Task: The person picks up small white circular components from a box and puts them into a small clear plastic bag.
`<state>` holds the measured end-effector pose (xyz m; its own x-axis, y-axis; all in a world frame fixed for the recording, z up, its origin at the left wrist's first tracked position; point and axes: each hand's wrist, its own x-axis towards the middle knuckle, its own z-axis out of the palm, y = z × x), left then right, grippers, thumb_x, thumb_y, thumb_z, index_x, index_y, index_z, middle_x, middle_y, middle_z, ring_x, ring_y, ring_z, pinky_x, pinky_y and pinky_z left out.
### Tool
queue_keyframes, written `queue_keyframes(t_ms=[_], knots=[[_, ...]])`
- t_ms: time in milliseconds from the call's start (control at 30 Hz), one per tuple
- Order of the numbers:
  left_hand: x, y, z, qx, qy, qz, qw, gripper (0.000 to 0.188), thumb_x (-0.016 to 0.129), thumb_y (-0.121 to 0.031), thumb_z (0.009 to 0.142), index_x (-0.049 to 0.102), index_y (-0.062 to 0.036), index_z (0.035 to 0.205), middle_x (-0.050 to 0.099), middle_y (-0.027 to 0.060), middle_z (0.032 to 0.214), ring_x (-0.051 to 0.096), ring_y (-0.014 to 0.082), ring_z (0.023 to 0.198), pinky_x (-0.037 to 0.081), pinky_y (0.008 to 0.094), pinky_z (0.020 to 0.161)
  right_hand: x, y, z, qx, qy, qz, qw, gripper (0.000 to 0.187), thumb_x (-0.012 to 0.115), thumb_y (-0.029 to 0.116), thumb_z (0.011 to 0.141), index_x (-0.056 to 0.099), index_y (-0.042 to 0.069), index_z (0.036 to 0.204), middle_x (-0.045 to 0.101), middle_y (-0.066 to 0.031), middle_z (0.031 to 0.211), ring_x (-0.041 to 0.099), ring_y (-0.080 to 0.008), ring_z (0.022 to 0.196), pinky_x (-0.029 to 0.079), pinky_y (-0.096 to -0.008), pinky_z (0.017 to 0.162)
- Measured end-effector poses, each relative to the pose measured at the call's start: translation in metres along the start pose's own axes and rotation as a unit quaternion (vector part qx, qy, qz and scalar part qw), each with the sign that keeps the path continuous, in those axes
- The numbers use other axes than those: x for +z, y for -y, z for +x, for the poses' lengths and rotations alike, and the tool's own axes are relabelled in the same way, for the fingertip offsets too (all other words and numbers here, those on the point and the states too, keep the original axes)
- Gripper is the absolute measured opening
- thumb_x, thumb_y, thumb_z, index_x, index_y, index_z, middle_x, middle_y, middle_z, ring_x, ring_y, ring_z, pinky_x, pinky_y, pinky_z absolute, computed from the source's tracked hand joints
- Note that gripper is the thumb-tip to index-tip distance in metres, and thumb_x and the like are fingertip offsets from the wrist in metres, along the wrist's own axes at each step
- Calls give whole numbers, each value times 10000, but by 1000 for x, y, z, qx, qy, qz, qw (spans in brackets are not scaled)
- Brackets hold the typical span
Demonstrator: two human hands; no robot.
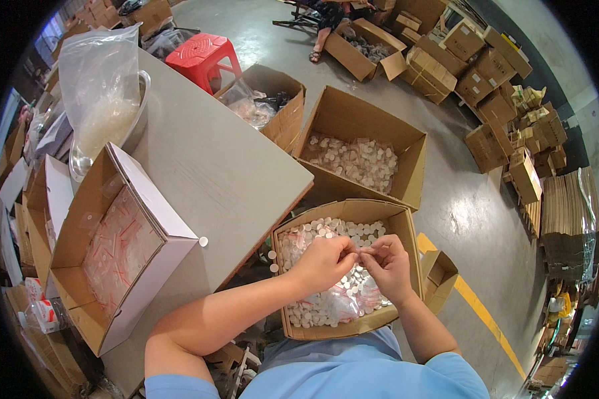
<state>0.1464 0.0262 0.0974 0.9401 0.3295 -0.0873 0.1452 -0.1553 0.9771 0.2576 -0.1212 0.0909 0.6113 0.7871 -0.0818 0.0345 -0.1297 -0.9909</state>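
Observation:
Over an open cardboard box (351, 326) on my lap, both my hands meet fingertip to fingertip. My left hand (327, 261) and my right hand (389, 268) are each closed in a pinch on what looks like a small clear zip bag, mostly hidden by the fingers. Many white round discs (316, 307) fill the box beneath them. Among the discs lie clear plastic bags with red strips (343, 304). A second, larger carton (406, 174) just beyond holds bagged white discs (363, 159).
On the grey table (226, 153) at the left stand a white box of red-edged clear bags (173, 206) and a metal basin (142, 110) under a big plastic bag. One loose disc (203, 241) lies near the box. Farther off are a red stool (203, 56) and stacked cartons (492, 73).

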Motion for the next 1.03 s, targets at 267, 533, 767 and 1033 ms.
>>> queue_keyframes(t_ms=[267,533,767,1033], knots=[[-1,-2,1,-9,4,6,1000,172,582,-125,827,624,41,846,644,198,719,650,295,647,502,354,599,-2,6,1,26,9,44,999,283,611,-62,834,415,57,999,628,-88,895,631,-126,824,527,-248,745],[1,0,1,1,-4,6,1000,179,587,-140,835,631,34,843,635,177,700,624,251,630,484,342,585,-3,8,1,27,16,68,997,257,617,-43,842,429,58,985,637,-86,889,626,-115,813,516,-237,727],[-2,-5,0,-4,1,16,1000,191,592,-157,850,642,27,835,617,119,643,554,137,559,434,298,523,-4,8,1,37,15,74,997,235,613,-26,850,441,52,990,638,-82,888,627,-114,820,514,-239,731],[-2,-4,0,-7,5,20,1000,190,593,-162,854,643,20,842,617,117,644,551,133,560,432,297,524,-6,9,0,45,36,101,993,273,629,-15,837,447,44,1031,639,-100,945,630,-138,855,516,-244,755]])
